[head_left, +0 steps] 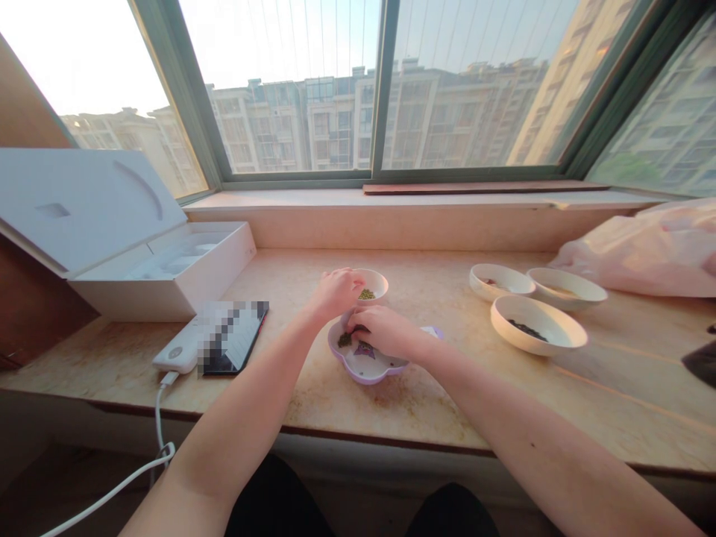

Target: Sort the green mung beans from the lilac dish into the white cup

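Observation:
My left hand [338,292] reaches over the left rim of a small white bowl [380,282], its fingers bent and closed there, seemingly gripping the rim. Green beans [366,294] lie in that bowl. Just nearer to me stands a purple-rimmed, scalloped dish [372,377] with a printed picture on its white bottom. Down inside it is my right hand [385,330], with fingers curled together beside a small dark heap [344,340] that looks like beans or seeds. What those fingertips pinch is hidden.
Right of the dish stand three white bowls; the front bowl [540,326] contains dark seeds. A pink plastic bag [649,250] lies behind them. At left are an open white box [218,261], a phone [238,339] and a power bank [177,349] with a cable.

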`<state>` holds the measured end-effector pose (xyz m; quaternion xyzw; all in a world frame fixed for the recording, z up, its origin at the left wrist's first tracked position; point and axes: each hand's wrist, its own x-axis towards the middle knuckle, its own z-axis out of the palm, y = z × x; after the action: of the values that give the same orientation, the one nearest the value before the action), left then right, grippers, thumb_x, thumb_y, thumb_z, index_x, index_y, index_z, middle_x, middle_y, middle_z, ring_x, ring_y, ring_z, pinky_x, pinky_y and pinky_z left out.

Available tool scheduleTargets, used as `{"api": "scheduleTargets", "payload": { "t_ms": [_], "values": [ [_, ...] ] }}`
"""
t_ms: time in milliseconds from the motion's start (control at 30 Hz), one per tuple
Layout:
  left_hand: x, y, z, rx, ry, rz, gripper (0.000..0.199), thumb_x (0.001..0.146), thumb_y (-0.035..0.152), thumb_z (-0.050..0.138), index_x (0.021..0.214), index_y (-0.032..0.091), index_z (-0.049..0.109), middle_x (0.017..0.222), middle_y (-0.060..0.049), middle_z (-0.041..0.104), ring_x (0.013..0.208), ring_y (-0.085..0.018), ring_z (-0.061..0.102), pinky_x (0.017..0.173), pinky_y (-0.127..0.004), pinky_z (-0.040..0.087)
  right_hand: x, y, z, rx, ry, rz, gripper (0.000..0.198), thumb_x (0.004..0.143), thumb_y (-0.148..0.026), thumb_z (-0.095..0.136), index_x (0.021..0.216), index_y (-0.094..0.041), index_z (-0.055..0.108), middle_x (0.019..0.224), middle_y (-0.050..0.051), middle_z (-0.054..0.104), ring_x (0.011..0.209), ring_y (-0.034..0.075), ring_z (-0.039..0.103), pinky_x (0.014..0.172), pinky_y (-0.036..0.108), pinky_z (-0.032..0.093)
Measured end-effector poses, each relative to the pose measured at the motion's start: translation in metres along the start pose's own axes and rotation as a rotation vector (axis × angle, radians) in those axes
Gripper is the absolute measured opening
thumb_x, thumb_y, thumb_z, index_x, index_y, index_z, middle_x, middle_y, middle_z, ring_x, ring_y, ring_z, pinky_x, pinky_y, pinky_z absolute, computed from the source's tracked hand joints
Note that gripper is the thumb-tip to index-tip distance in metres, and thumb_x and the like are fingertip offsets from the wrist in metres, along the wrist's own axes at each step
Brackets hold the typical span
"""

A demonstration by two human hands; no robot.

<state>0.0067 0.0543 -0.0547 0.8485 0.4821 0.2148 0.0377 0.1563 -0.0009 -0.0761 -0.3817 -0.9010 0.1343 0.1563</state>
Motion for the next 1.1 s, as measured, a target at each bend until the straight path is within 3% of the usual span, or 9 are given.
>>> {"api": "scheduleTargets", "payload": {
  "t_ms": [433, 667, 900, 1100],
  "values": [
    [0.000, 0.000, 0.000, -0.055, 0.044, -0.013, 0.024, 0.093, 0.023, 0.054, 0.090, 0.022, 0.078, 0.093, -0.006, 0.072, 0.085, -0.020, 0.064, 0.081, -0.032, 0.045, 0.000, 0.002, 0.000, 0.027, 0.018, 0.024, 0.034, 0.082, -0.002, 0.054, 0.094, -0.021, 0.079, 0.104, 0.005, 0.076, 0.097, 0.021, 0.067, 0.089, 0.031, 0.047],
    [-0.001, 0.000, -0.002, -0.080, 0.069, -0.016, 0.022, 0.091, 0.024, 0.055, 0.092, 0.021, 0.077, 0.095, -0.006, 0.072, 0.086, -0.018, 0.064, 0.082, -0.030, 0.047, 0.000, 0.000, -0.005, 0.131, 0.069, 0.092, 0.023, 0.079, -0.004, 0.060, 0.087, -0.019, 0.075, 0.092, 0.005, 0.075, 0.085, 0.019, 0.066, 0.079, 0.030, 0.047],
    [-0.001, 0.002, -0.009, -0.100, 0.034, 0.042, 0.025, 0.088, 0.020, 0.052, 0.078, 0.017, 0.074, 0.086, -0.006, 0.069, 0.075, -0.017, 0.061, 0.071, -0.028, 0.046, -0.003, -0.008, -0.024, 0.597, 0.190, 0.149, 0.006, 0.077, -0.020, 0.070, 0.081, -0.017, 0.074, 0.074, 0.002, 0.069, 0.070, 0.015, 0.062, 0.064, 0.028, 0.048],
    [-0.008, 0.010, -0.019, -0.088, 0.018, 0.091, 0.015, 0.081, 0.020, 0.060, 0.080, 0.015, 0.074, 0.082, -0.005, 0.069, 0.073, -0.016, 0.059, 0.070, -0.027, 0.046, -0.006, -0.014, -0.037, 0.975, 0.163, 0.127, 0.019, 0.067, -0.027, 0.084, 0.080, -0.019, 0.073, 0.072, -0.001, 0.068, 0.068, 0.013, 0.062, 0.061, 0.026, 0.047]
  ]
}}
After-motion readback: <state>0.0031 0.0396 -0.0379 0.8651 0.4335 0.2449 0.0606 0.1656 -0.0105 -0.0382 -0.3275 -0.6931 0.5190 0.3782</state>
